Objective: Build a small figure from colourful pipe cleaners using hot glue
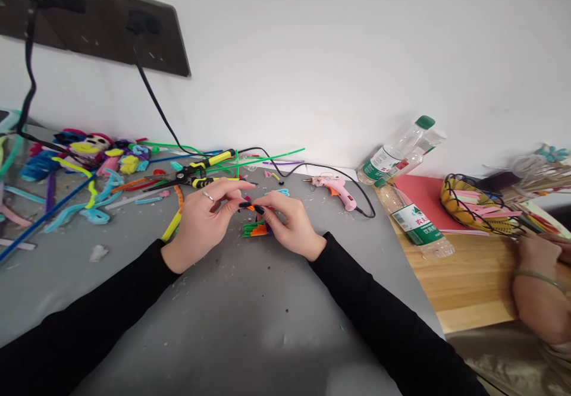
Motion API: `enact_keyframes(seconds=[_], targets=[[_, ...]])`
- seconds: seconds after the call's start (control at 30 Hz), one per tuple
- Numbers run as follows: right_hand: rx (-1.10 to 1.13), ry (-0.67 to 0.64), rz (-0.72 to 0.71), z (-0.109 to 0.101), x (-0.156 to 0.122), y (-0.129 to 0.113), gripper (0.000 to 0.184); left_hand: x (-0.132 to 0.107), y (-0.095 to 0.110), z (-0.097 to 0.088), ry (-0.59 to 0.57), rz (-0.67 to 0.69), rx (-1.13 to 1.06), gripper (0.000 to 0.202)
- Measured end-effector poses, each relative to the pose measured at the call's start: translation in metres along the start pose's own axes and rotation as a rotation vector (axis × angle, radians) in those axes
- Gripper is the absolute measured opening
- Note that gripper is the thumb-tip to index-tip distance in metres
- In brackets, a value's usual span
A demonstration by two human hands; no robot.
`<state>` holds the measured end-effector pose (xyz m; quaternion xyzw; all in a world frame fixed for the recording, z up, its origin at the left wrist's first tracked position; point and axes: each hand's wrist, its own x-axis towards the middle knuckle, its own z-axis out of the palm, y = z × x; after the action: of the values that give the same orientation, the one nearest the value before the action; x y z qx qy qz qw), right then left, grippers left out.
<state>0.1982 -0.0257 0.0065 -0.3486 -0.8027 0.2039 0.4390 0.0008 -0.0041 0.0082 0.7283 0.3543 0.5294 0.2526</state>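
Both hands meet over the grey mat [250, 301], black sleeves resting on it. Left hand [203, 220], ring on one finger, has thumb and forefinger closed on a short orange pipe-cleaner piece [251, 207]. Right hand [289, 220] pinches the same piece from the other side, dark-nailed fingertips [259, 209] just touching the left thumb. So both are closed in a pinch, not spread.

Directly under the fingers sits a small green-and-orange pipe-cleaner bundle [255, 229], on the mat. Looks like the right hand's lower fingers touch it, but the hand covers that part, so can't confirm.

Around it:
- Yellow-handled cutters [203, 173] lying just behind the left hand, jaws pointing left.
- Pink glue gun [338, 189] behind and to the right of the right hand, black cord [294, 170] running off it.
- Loose pipe cleaners [89, 200] and finished fuzzy figures [96, 146] piled at the far left, by the wall.
- Water bottles [401, 152] at the mat's right edge, one more lying on the wooden table [473, 283].
- Wire basket [477, 209] with pink strips, far right.
- Another person's hand [542, 277] at the right edge, near the basket, well apart from the work.
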Motion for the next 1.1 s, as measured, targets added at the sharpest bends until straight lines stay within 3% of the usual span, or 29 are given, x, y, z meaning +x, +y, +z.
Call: enact_keyframes(seconds=[0.23, 0.5, 0.77, 1.1], targets=[[-0.033, -0.009, 0.019, -0.0005, -0.0014, 0.0019, 0.021, -0.0003, 0.0002, -0.0002, -0.023, -0.106, -0.06, 0.019], [-0.165, 0.08, 0.021, 0.0009, 0.0002, -0.001, 0.018, -0.0001, -0.0026, 0.0003, -0.075, -0.243, -0.147, 0.028], [-0.233, 0.148, 0.048, 0.0025, -0.0002, 0.0, 0.018, 0.0, -0.0028, 0.0027, -0.081, -0.268, -0.19, 0.025], [-0.297, 0.087, -0.035, 0.0039, -0.0009, 0.0004, 0.014, 0.0014, -0.0012, 0.003, -0.033, -0.344, -0.284, 0.029]])
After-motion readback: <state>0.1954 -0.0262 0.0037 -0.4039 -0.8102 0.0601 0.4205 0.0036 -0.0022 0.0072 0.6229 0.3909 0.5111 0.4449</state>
